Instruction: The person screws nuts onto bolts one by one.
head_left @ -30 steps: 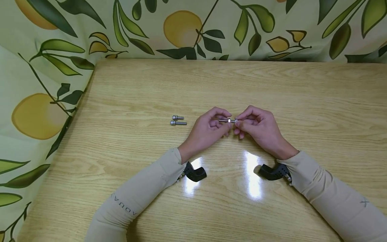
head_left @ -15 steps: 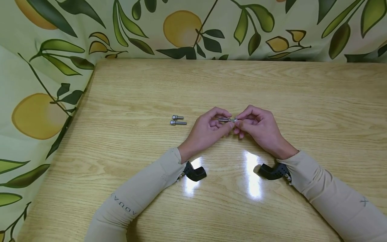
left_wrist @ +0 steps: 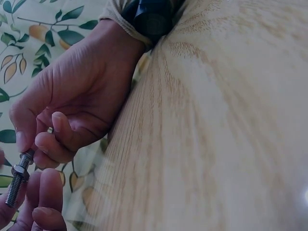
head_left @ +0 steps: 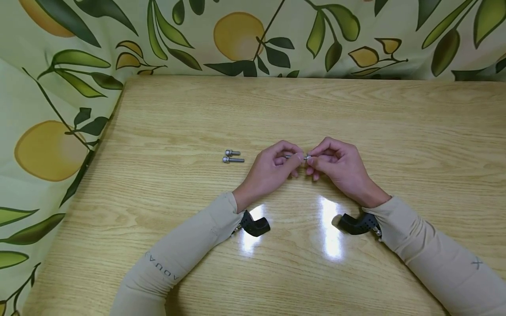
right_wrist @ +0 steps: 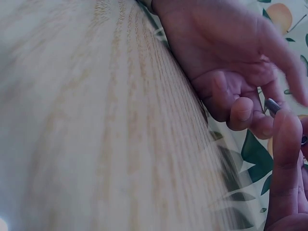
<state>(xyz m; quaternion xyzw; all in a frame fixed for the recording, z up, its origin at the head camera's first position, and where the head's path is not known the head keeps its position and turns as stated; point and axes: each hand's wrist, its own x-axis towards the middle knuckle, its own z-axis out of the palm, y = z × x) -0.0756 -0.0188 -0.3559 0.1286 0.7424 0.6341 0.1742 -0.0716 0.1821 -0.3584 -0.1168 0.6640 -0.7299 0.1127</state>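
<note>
My right hand (head_left: pixel 341 164) pinches the head end of a metal bolt (left_wrist: pixel 14 191) between thumb and fingertips. A hex nut (left_wrist: pixel 19 171) sits partway along its threaded shank. Around the shank from the other side comes my left hand (head_left: pixel 272 169), its thumb lying across the nut in the head view and hiding it there. The threaded end points toward the left palm, as the right wrist view also shows. To the left, two more bolts lie side by side on the wooden table: a shorter one (head_left: pixel 233 153) and a longer one (head_left: pixel 233 160), each with a nut near its head.
The light wooden table (head_left: pixel 178 109) spreads under both hands. A fabric printed with fruit and leaves (head_left: pixel 170 26) hangs along its back and left edges. Black wrist cameras (head_left: pixel 254 224) show below both wrists, beside bright reflections on the tabletop.
My left thumb has slid up and over the nut, covering more of the bolt than before. The right hand has kept its grip, and the two bolts on the table stay put.
</note>
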